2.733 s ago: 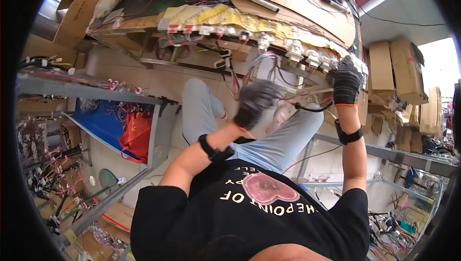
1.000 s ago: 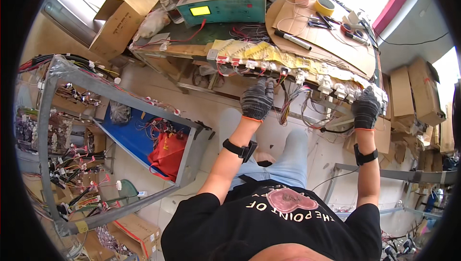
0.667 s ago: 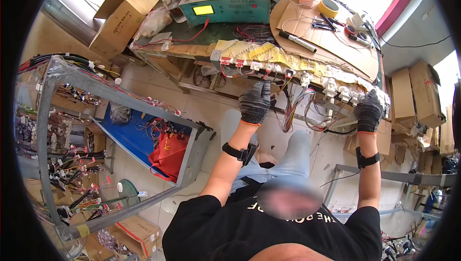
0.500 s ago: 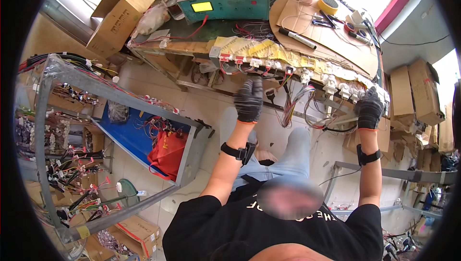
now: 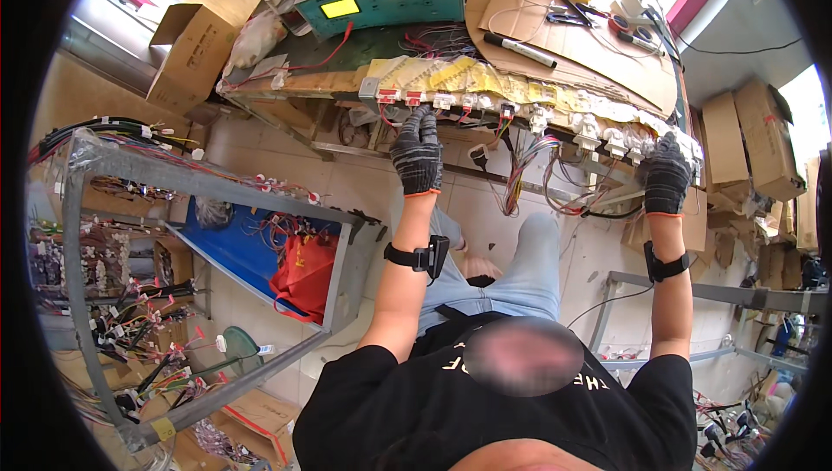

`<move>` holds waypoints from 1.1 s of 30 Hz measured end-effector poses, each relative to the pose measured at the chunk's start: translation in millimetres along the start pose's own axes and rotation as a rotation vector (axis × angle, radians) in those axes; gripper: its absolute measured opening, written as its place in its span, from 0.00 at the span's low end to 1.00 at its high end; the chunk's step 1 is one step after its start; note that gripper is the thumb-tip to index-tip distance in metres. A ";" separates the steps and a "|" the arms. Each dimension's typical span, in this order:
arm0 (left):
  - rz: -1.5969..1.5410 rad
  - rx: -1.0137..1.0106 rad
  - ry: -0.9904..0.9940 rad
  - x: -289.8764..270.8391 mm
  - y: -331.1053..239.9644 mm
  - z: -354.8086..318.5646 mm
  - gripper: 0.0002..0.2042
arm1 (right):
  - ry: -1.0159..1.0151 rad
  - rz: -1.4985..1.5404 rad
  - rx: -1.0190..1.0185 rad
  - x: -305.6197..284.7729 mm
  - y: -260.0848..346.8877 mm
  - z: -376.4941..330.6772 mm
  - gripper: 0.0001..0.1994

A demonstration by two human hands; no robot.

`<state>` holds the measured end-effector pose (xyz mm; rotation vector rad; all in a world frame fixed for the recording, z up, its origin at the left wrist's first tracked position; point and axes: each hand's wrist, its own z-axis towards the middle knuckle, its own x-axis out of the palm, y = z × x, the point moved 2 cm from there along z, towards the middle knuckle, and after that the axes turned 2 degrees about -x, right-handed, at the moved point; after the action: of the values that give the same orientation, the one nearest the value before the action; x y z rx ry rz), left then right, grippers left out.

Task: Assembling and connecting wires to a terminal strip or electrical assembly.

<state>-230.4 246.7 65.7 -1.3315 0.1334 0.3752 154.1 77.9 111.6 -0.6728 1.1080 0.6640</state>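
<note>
Row of white and red plastic connectors [image 5: 588, 130]: along the near edge of the dark-green-topped wooden surface [image 5: 364, 53]. Multicoloured wire bundle [image 5: 518, 176]: hanging below the row. Left hand [image 5: 418, 155], dark grey knitted glove: fingers nearly together, at red connectors toward the left end; any hold indiscernible. Right hand [image 5: 667, 178], gloved alike: fingers bent, at the right end; grasp hidden. Teal box-shaped instrument [image 5: 381, 7]: far left.

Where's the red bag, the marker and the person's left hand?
Red bag [image 5: 303, 275]: head view, middle of its front.
Marker [image 5: 524, 51]: head view, on its pale barrel.
Left hand [image 5: 418, 156]: head view, on its gloved back.
</note>
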 end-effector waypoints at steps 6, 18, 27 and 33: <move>0.054 0.051 -0.017 5.5 11.5 0.4 0.11 | -0.090 -0.021 -0.065 -5.1 4.1 -5.6 0.16; -0.156 -0.185 0.039 21.8 6.6 -4.5 0.12 | -0.054 -0.063 -0.031 -0.6 1.4 -1.7 0.14; -0.365 -0.332 0.219 12.2 7.7 6.7 0.09 | -0.183 -0.086 -0.130 3.3 0.8 -5.3 0.15; -0.391 -0.498 0.428 5.2 -12.9 16.3 0.06 | -0.050 -0.066 -0.040 18.4 -7.4 1.1 0.25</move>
<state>-223.1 260.9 79.9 -1.8751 0.1367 -0.2316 166.0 76.8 95.6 -0.7206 1.0245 0.6444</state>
